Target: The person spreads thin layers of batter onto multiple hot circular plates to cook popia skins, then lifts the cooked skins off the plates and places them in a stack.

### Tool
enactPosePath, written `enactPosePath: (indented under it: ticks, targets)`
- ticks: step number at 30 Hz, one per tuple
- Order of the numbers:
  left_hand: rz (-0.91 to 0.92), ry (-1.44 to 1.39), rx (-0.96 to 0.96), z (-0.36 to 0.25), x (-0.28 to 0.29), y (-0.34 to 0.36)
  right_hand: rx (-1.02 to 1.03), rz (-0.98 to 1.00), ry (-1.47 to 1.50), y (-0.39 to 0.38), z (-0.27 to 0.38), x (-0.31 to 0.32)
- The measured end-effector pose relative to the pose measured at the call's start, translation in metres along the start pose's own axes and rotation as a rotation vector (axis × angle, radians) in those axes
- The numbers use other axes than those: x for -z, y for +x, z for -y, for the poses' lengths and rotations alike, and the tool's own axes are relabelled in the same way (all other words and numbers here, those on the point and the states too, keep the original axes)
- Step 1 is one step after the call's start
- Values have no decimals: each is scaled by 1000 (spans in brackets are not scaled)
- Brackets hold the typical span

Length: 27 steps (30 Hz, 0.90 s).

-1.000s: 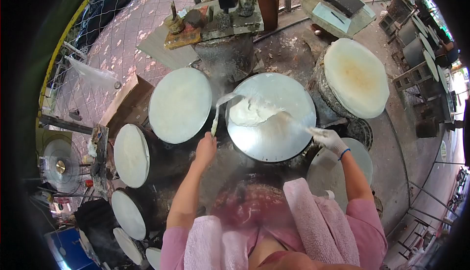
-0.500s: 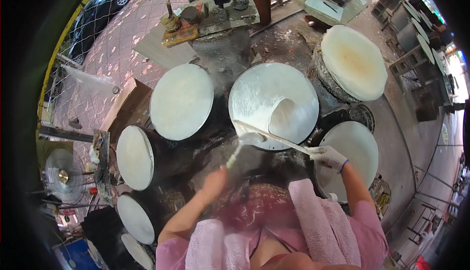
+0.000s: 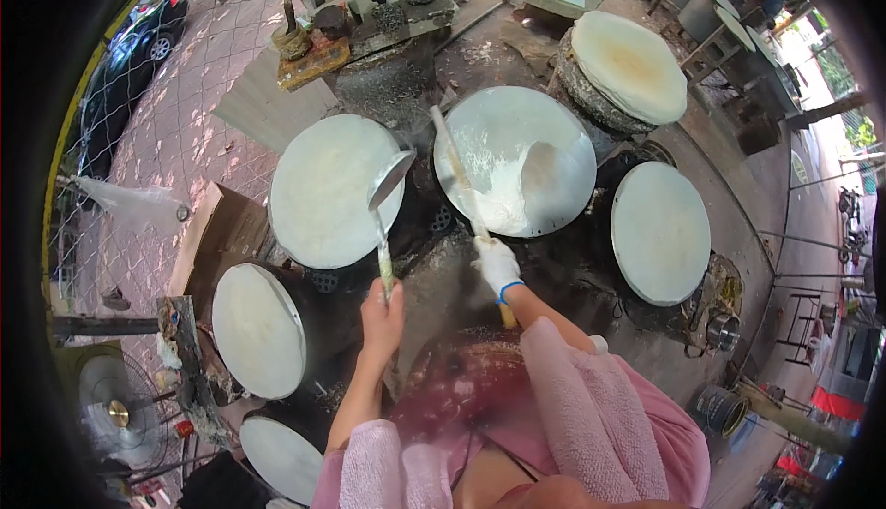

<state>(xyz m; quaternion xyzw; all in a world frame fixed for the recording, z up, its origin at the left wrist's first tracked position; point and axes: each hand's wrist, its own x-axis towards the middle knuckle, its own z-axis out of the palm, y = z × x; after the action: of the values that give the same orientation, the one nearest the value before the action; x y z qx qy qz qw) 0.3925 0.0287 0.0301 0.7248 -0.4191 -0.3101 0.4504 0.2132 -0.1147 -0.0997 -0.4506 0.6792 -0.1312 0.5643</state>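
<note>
My left hand (image 3: 382, 313) is closed around the pale green handle of a metal ladle (image 3: 392, 179). The ladle's bowl hangs over the right edge of a round griddle (image 3: 323, 195) covered by a pale sheet. My right hand (image 3: 498, 264), in a white glove with a blue cuff, grips a long flat stick (image 3: 454, 154). The stick points away from me across the left edge of the middle griddle (image 3: 565, 204); whether it touches is unclear. White batter (image 3: 498, 177) coats much of that griddle, with a bare grey patch at its right.
A stack of thin round pancakes (image 3: 632, 66) stands at the back right. More round griddles (image 3: 661, 232) curve along both sides. A cluttered block (image 3: 397, 20) is behind them. A cardboard box (image 3: 217, 232), a fan (image 3: 118, 412) and wire fencing are at left.
The ladle has moved left and up, from the middle griddle's near edge to the left griddle. My right hand has moved left, and the stick has swung to point away from me. The view has shifted.
</note>
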Motion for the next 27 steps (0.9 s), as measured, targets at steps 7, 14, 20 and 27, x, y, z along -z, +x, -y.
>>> enactPosePath:
  ticks: [7,14,20,27]
  targets:
    - [7,-4,222,65,36,-71,91,-362,-118,-2,-38,83]
    - [-102,-235,374,21,9,-85,114,-223,-561,-28,-43,83]
    - [-140,-195,353,3,-25,-93,127,-220,-328,5,-13,177]
    - [-219,-53,306,-2,-62,-121,339,-172,-701,-3,-65,185]
